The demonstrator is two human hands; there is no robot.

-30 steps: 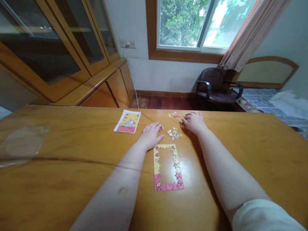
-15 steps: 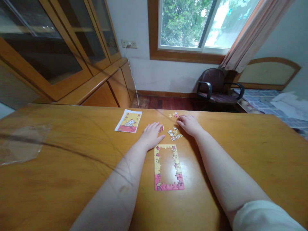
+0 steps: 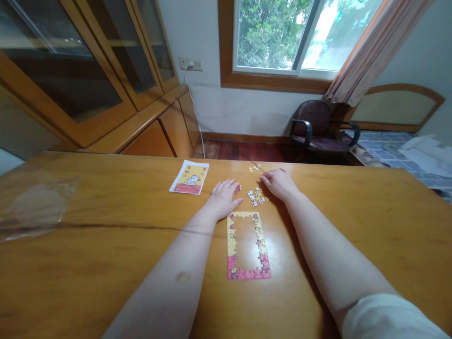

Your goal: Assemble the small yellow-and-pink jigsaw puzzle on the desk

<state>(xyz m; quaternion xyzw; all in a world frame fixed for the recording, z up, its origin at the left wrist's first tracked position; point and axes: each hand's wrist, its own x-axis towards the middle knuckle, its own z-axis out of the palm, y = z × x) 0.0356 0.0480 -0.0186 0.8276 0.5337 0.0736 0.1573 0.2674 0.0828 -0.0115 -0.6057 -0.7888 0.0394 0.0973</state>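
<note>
My left hand (image 3: 223, 198) lies flat on the table with thumb spread, beside a small cluster of pink puzzle pieces (image 3: 238, 189) partly covered by its fingers. To the right of a loose pile of white and yellow puzzle pieces (image 3: 257, 197) is my right hand (image 3: 278, 182). Its fingers are curled together at the tabletop, seemingly around a pink piece that they hide. A few yellowish pieces (image 3: 254, 168) lie beyond it at the far edge. Nearer me rests the joined puzzle border (image 3: 248, 274), yellow above and pink below, with bare tabletop inside.
A reference picture (image 3: 190, 178) of a white animal on yellow and pink lies left of my left hand. Clear plastic wrapping (image 3: 37, 209) is at the table's left. Past the far edge stand a cabinet (image 3: 148, 125) and an armchair (image 3: 314, 125).
The pink piece near my right fingertips at the far edge no longer shows among the yellowish ones. My left hand has stayed in place. The view has shifted very slightly.
</note>
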